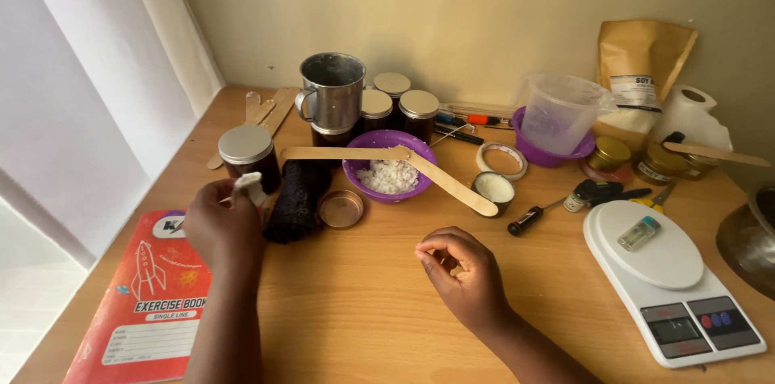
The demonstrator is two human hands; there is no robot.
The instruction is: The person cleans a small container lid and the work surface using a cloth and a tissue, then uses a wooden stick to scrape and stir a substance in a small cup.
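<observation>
Holding a small white piece [249,187] up in my left hand [222,226], I have my fingers pinched tight on it. It sits just in front of the dark jar [249,156]. My right hand [460,271] holds nothing, fingers curled, well apart.

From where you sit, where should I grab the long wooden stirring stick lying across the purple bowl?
Take the wooden stick at its lower right end, near the small white-filled tin, coming from above with the right hand. That end sticks out past the purple bowl, clear of the white flakes.
</observation>
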